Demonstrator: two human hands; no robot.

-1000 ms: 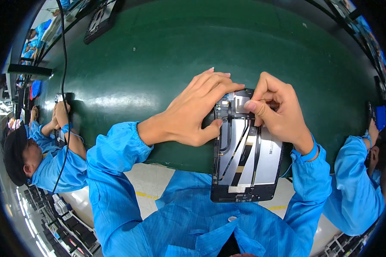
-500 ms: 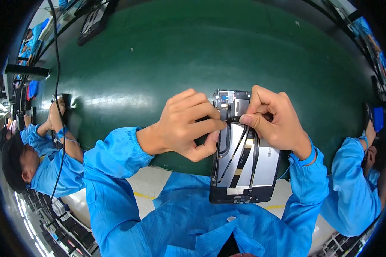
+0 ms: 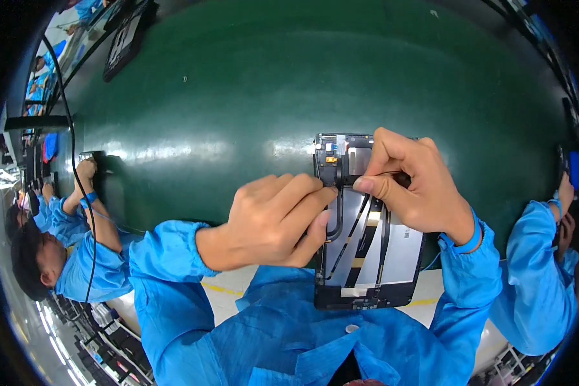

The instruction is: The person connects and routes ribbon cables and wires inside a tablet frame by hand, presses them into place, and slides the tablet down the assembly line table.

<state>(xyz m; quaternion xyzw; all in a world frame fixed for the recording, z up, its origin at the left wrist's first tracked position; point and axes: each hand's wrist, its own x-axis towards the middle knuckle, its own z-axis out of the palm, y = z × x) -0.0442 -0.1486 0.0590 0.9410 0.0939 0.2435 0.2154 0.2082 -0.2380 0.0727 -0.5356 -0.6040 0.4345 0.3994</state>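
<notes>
An opened tablet (image 3: pixel 399 264), its inner side up, lies on the near edge of the green table and juts out past it. Flat flex cables (image 3: pixel 365 241) run down over its silvery panel, and small parts line its top end. My left hand (image 3: pixel 273 219) is closed at the tablet's left edge, fingertips pressed beside a black cable; whatever they pinch is hidden. Over the tablet's upper right, my right hand (image 3: pixel 418 183) pinches thumb to forefinger. A thin black wire (image 3: pixel 389 172) shows between these fingers, its end out of sight.
The green table (image 3: pixel 238 96) stretches away in front. Another dark device (image 3: pixel 125 42) lies at the far left. A black cable (image 3: pixel 71 128) hangs down the left side. People in blue work at the left (image 3: pixel 77 251) and right (image 3: pixel 537 270).
My left hand has moved slightly down and its fingers have drawn closer together. The right hand keeps its pinch, nearly in place. The view has shifted a little.
</notes>
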